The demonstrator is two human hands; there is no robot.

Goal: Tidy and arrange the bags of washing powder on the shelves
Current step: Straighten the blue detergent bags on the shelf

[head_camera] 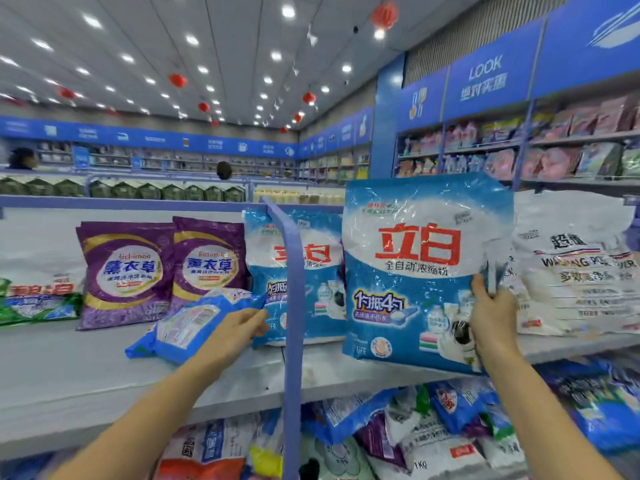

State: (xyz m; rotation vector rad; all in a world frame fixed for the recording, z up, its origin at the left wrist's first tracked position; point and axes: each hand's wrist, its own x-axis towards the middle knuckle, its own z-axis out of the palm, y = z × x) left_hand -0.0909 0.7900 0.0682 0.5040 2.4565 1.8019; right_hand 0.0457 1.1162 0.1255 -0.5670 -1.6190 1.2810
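My right hand (493, 315) grips the right edge of a large blue bag (419, 271) with red characters and holds it upright over the top shelf (86, 368). At the shelf's middle, a smaller blue bag (187, 323) lies tilted on its back, and my left hand (239, 329) holds its upper end. Behind the blue upright post (292, 306) stands a second blue bag (311, 271) of the same kind. Two purple bags (128, 271) (211, 261) stand to its left. A green and white bag (38, 296) leans at the far left. A white bag (575, 268) leans at the right.
The lower shelf holds a jumbled pile of several mixed bags (398, 434). Wall shelves (519, 147) with packaged goods run along the right. Two people's heads (224, 169) show beyond the aisle at the back. Red lanterns hang from the ceiling.
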